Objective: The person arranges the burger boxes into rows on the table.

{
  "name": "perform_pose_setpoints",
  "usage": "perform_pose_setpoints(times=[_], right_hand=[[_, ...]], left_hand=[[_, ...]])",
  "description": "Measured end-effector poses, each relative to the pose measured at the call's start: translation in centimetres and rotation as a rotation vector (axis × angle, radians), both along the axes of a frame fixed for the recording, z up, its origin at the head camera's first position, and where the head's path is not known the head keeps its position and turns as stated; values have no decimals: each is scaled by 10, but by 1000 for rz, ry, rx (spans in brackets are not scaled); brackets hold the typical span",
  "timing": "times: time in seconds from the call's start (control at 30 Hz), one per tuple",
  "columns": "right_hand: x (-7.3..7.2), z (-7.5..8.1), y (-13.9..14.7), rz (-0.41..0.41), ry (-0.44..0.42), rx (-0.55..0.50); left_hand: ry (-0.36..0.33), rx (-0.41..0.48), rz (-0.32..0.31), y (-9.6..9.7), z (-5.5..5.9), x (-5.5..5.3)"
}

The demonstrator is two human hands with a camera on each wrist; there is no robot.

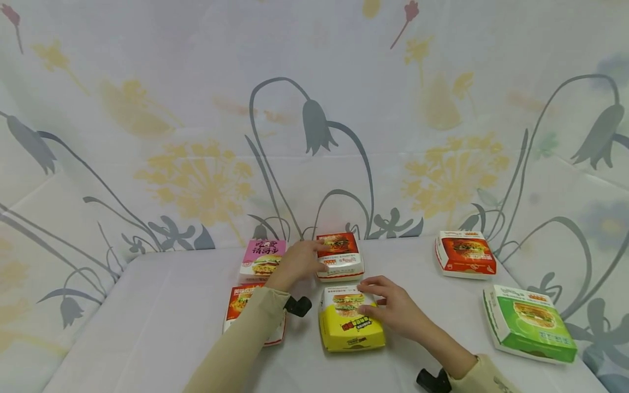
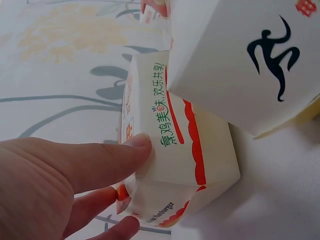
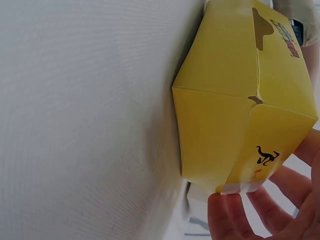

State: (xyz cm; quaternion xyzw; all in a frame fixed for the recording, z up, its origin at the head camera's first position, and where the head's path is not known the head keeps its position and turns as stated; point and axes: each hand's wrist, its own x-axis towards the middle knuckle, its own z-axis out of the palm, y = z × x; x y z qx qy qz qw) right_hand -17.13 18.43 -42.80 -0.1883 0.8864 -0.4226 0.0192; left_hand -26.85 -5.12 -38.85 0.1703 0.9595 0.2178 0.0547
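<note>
My left hand [image 1: 301, 258] reaches over to the red-and-white burger box [image 1: 339, 261] at the back middle. In the left wrist view its straight thumb [image 2: 107, 160] touches the box's white side, and the other fingers lie at its end. My right hand [image 1: 395, 305] holds the yellow burger box [image 1: 351, 327] by its far right corner. The right wrist view shows curved fingers [image 3: 272, 205] round the edge of the yellow box. This box lies flat just in front of the red-and-white one; its white side looms large in the left wrist view.
Left of the hands lie a pink burger box [image 1: 262, 261] and a red burger box [image 1: 241, 302], partly covered by the left sleeve. Another red box [image 1: 466, 255] and a green one [image 1: 533, 322] lie at the right. A flower-printed cloth [image 1: 314, 180] hangs behind the white tabletop [image 1: 162, 322].
</note>
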Motion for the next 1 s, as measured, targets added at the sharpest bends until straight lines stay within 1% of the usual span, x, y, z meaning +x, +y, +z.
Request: perform_pose_setpoints(times=[0.1,0.17,0.3,0.43,0.57,0.7,0.87,0.93,1.0], right_hand=[[0,-1,-1,-2,-4,0],[0,-1,-2,-3,-5,1],[-1,0,-2,-4,-3,1],[-3,1,-1,-11,-2,9],[-3,0,-2,-20,-15,7],[-2,-1,-2,-25,-28,2],[0,-1,-3,-42,-32,-2],[0,-1,-4,-45,-32,-2],[0,-1,-4,-44,-32,-1]], left_hand=[[-7,33,18,-1,-1,0],[-17,66,45,-2,-1,0],[-34,140,78,-8,2,2],[-59,222,59,-16,5,4],[-77,270,27,-24,6,8],[-92,314,-4,-31,7,19],[-140,356,-19,-37,11,40],[-154,357,-24,-38,13,49],[-165,359,-41,-40,14,57]])
